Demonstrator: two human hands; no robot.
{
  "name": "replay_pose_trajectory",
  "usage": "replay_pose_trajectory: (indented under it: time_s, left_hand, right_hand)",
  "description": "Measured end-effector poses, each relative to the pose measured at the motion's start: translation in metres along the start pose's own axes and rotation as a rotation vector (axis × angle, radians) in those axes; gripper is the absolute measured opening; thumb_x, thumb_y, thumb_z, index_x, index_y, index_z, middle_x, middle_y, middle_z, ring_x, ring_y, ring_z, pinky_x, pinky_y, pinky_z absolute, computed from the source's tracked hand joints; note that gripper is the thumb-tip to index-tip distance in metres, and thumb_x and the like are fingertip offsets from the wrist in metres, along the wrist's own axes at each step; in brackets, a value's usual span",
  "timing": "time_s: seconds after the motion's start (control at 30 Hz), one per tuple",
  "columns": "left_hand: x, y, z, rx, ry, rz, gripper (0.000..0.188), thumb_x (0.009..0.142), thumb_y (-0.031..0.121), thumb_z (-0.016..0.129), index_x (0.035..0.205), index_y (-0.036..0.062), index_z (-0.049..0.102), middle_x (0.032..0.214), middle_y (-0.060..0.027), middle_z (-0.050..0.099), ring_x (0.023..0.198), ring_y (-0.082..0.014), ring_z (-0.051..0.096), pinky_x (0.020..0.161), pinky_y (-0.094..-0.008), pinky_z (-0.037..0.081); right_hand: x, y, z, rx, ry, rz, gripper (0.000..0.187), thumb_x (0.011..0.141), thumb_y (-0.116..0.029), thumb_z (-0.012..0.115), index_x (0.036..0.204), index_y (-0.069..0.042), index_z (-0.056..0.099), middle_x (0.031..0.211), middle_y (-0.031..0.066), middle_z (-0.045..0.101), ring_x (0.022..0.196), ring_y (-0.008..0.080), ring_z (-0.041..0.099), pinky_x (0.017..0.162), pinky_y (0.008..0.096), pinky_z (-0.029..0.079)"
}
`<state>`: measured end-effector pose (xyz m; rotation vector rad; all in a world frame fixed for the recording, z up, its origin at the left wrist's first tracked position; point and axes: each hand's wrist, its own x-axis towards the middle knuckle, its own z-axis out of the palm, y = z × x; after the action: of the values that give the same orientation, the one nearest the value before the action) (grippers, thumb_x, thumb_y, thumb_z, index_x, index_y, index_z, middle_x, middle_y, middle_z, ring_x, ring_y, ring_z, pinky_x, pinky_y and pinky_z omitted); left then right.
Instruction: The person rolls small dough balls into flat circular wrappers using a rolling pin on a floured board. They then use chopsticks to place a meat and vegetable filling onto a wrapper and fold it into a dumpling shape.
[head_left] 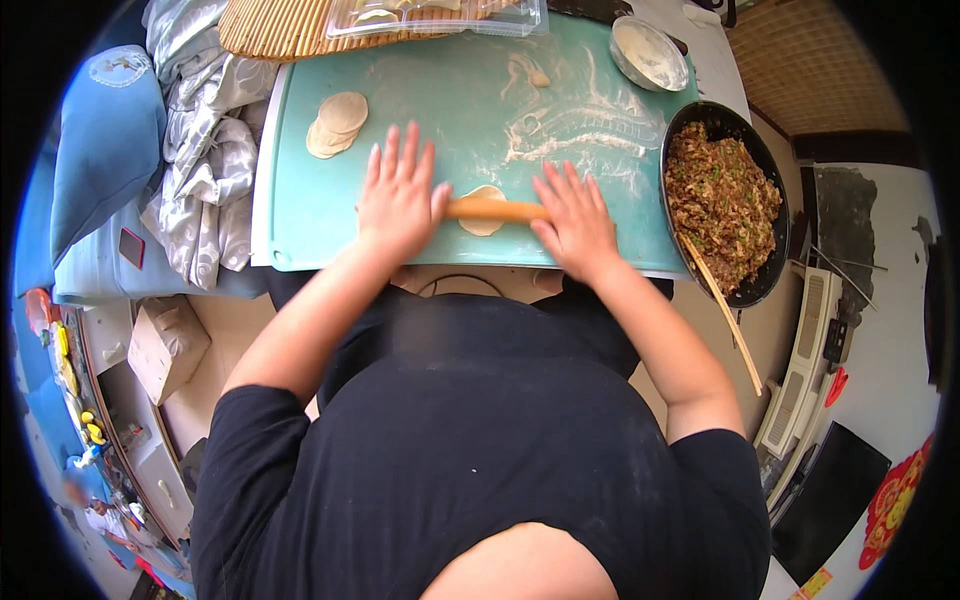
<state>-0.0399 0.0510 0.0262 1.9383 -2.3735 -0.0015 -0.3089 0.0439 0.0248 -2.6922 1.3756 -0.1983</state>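
Dough [482, 229] apparently mid-rolling under pin [500, 210], between left hand [396, 206] and right hand [580, 223], both flat; beyond left, rounds [341, 117] seemingly done; beside right, ample filling [724, 205] remaining.

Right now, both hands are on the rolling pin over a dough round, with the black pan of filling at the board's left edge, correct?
Wrong side: the head view shows the black pan of filling at the right edge of the board. The left hand and right hand are on the wooden rolling pin over a dough round.
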Motion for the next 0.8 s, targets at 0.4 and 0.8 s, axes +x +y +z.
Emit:
replay_pose_trajectory:
  time_s: [0.4,0.8]
  left_hand:
    - [0.0,0.01,0.002,-0.024,0.046,-0.003,0.057,0.092,0.04,0.043,0.136,0.0047,0.04,0.15,-0.0176,0.021,0.14,-0.0353,0.015,0.113,-0.0473,0.012]
    - [0.037,0.027,-0.02,-0.492,-0.273,-0.087,0.037,0.063,0.027,0.077,0.091,0.0072,0.063,0.093,-0.0107,0.061,0.085,-0.029,0.06,0.073,-0.0368,0.048]
  right_hand:
    - [-0.002,0.008,-0.001,0.006,0.027,0.026,0.056,0.089,-0.039,0.051,0.136,-0.01,0.041,0.146,0.0099,0.033,0.138,0.0304,0.022,0.111,0.0482,0.019]
    - [-0.022,-0.031,-0.015,0.105,0.236,-0.132,0.034,0.07,-0.009,0.066,0.101,-0.008,0.053,0.102,0.0081,0.057,0.092,0.0263,0.056,0.077,0.0381,0.044]
